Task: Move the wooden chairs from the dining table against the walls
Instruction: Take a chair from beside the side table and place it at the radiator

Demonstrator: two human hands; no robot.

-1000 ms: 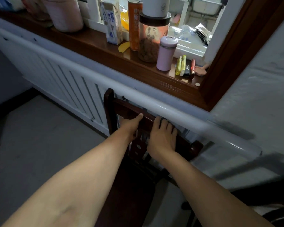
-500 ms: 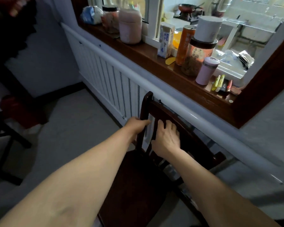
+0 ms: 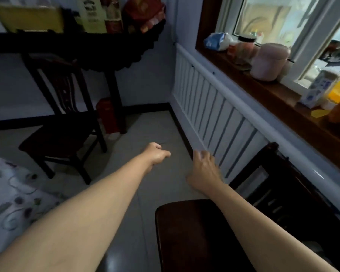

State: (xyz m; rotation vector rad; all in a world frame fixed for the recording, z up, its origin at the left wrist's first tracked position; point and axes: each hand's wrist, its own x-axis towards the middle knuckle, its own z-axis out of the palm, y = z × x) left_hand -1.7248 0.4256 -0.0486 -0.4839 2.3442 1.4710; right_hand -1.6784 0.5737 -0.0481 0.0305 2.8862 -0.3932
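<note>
hovering empty hands (image 3: pixel 203 169); glossy dark wooden chair (image 3: pixel 194 232) beneath.

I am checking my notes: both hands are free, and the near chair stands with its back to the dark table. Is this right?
Not quite. In the head view the left hand and right hand are free, but the near chair backs onto the white slatted wall panel, not the table.

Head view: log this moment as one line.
dark wooden chair: back against white slatted wall panel | left hand: empty | right hand: empty | second dark wooden chair: far wall
</note>
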